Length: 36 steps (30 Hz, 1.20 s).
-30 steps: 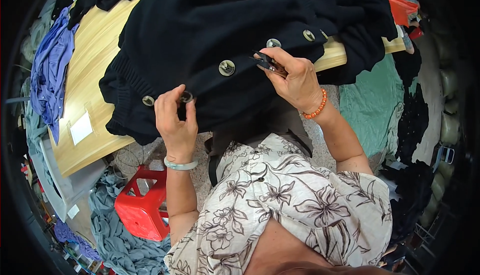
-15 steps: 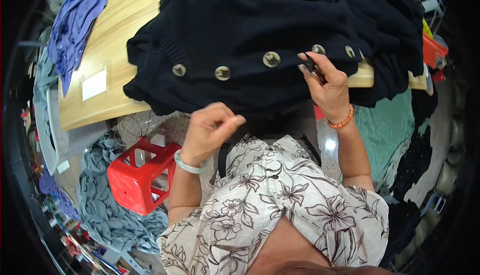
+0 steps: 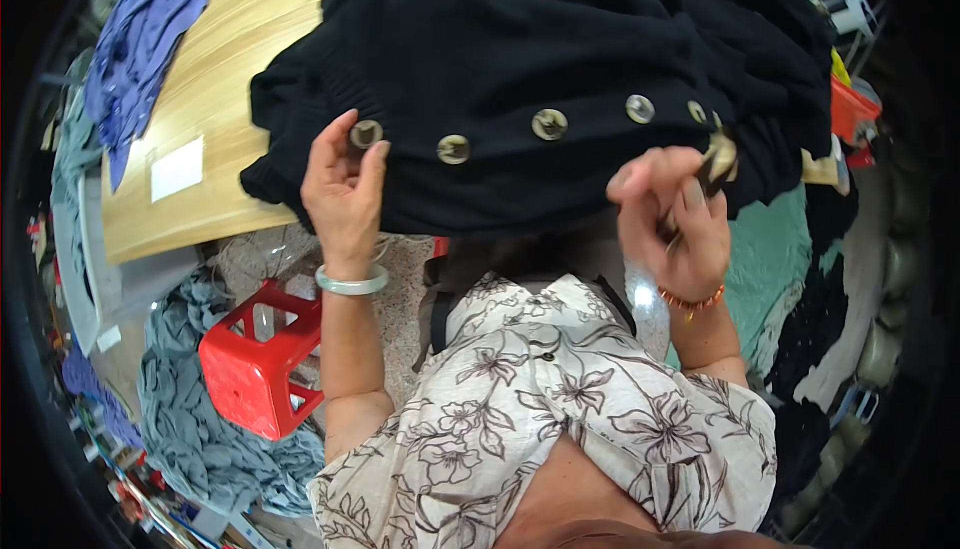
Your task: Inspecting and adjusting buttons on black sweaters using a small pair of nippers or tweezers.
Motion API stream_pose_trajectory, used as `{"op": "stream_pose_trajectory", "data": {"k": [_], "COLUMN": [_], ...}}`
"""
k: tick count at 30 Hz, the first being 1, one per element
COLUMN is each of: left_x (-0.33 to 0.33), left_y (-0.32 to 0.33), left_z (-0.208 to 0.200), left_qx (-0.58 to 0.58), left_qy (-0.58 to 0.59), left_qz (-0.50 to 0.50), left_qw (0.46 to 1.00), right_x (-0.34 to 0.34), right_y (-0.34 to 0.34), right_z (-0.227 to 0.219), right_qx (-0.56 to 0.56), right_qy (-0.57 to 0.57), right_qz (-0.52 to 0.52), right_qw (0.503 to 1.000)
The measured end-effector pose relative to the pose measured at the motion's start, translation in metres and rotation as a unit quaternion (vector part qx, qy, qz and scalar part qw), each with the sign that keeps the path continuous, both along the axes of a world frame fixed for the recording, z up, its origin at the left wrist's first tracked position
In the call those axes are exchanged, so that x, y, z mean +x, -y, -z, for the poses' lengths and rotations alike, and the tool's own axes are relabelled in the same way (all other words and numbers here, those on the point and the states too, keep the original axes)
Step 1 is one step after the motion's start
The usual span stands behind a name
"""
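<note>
A black knitted cardigan (image 3: pixel 480 59) lies spread over the table, its row of large, pale-rimmed buttons running along the near edge. My left hand (image 3: pixel 345 184) is at the leftmost button (image 3: pixel 367 134), thumb and forefinger apart on either side of it. Whether the fingertips touch it, I cannot tell. My right hand (image 3: pixel 680 214) is curled in front of the cardigan's right part, closed on a small dark tool (image 3: pixel 716 177) that looks like thread snips. Motion blurs this hand, and its fingers hide much of the tool.
The wooden table (image 3: pixel 240 49) carries a white paper (image 3: pixel 177 168) and a purple garment (image 3: pixel 150 49). A red plastic stool (image 3: pixel 250 379) stands at lower left beside heaped grey-green cloth (image 3: pixel 190 419). Green sheeting (image 3: pixel 770 259) lies at the right, below a red bin (image 3: pixel 855 109).
My left hand has moved left and forward to the leftmost button, its fingers parting. My right hand has moved right and turned, still gripping the dark tool.
</note>
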<state>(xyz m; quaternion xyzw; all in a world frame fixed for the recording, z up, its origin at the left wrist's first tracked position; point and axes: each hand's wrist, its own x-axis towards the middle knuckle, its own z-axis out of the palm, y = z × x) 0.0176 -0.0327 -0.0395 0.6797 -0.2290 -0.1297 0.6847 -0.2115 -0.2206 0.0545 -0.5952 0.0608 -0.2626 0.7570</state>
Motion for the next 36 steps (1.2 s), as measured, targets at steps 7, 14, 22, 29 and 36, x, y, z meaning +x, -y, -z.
{"op": "stream_pose_trajectory", "data": {"k": [7, 14, 22, 29, 36], "left_x": [0.01, 0.011, 0.006, -0.037, -0.062], "left_y": [-0.015, -0.017, -0.024, 0.021, 0.097], "left_z": [0.001, 0.001, 0.011, -0.034, -0.037], "left_qx": [-0.086, -0.099, 0.019, 0.15, 0.197], "left_qy": [-0.049, -0.07, 0.04, 0.38, 0.417], "left_qz": [-0.043, -0.058, -0.07, -0.073, 0.051], "left_qw": [0.994, 0.991, 0.997, 0.91, 0.886], "right_x": [0.001, 0.022, 0.006, -0.035, -0.052], "right_y": [-0.039, -0.062, -0.036, -0.014, 0.007], "right_z": [-0.052, -0.063, -0.061, -0.025, 0.003], "right_qx": [0.116, 0.087, 0.185, 0.15, 0.12], "right_qy": [0.262, 0.386, 0.353, 0.218, 0.112], "right_qz": [-0.21, -0.131, -0.275, -0.112, -0.017], "right_qw": [0.935, 0.909, 0.875, 0.958, 0.986]}}
